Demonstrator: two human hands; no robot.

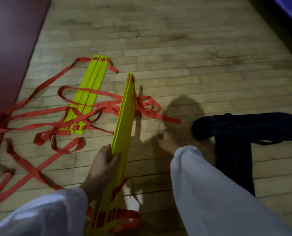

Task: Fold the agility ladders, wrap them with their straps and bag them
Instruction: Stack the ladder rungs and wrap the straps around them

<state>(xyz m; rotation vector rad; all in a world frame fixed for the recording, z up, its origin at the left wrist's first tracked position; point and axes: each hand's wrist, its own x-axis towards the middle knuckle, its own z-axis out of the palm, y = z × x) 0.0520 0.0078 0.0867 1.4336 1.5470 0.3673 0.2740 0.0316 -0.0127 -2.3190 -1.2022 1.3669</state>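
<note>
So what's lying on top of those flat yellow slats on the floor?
Loose red straps cross over the flat yellow slats, mostly at their near half. Anything between slats and wood floor is hidden.

Bare floor (193, 48) ahead, between tangled straps (22, 160) left and dark bag (244, 126) right.

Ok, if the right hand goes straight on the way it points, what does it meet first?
Probably the loose red strap lying on the floor just ahead of the right hand, beside the yellow rungs; the hand is blurred, so depth is unclear.
</note>
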